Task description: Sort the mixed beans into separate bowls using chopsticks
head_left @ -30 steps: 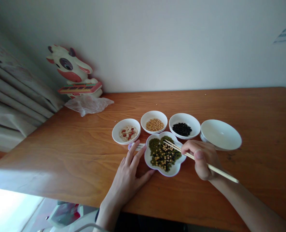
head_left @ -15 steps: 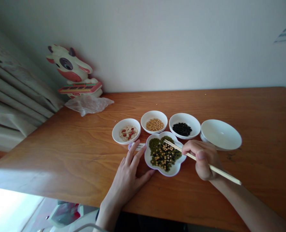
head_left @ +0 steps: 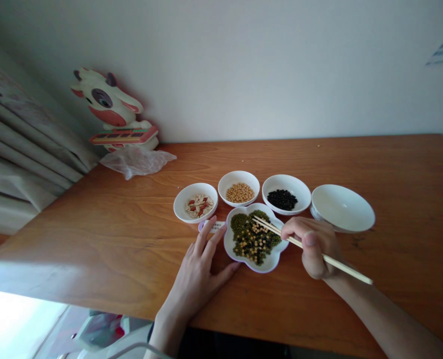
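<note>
Above the table, the chopsticks have parted slightly.

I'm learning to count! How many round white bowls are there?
4: the far-left bowl with pale and reddish pieces, the yellow-bean bowl, the black-bean bowl, and the far-right bowl beyond the right hand. None seem hidden.

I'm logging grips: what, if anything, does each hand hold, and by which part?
The right hand holds the chopsticks near mid-length. The left hand is at the dish; whether it grips it cannot be told.
</note>
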Demonstrator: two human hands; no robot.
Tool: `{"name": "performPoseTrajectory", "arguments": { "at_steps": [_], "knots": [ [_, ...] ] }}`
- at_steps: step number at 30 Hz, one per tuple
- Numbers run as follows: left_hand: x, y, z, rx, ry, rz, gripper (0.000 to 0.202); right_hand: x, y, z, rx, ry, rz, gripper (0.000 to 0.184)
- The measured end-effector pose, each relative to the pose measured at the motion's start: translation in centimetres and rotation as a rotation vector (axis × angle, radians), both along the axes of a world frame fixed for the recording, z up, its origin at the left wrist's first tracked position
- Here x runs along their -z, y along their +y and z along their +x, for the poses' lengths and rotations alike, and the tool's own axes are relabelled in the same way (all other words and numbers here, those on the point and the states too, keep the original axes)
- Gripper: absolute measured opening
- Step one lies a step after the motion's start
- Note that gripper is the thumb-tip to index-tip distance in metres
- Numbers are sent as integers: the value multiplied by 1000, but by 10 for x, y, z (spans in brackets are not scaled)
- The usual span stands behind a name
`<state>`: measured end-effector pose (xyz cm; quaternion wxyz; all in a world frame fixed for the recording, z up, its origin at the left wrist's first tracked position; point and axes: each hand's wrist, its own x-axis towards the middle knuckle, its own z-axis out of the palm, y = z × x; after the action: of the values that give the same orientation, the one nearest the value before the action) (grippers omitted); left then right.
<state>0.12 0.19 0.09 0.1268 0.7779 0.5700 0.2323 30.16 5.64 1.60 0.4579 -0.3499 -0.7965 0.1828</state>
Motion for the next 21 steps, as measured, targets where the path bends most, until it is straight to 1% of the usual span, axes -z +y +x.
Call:
{"name": "performPoseTrajectory", "arguments": {
  "at_steps": [10,21],
  "knots": [
    [0,0,-1,6,7,6,79,-3,0,0,9,-32,9,60],
    [0,-1,0,5,5,8,80,-1,-1,-2,20,-19,-64,61]
  ]
}}
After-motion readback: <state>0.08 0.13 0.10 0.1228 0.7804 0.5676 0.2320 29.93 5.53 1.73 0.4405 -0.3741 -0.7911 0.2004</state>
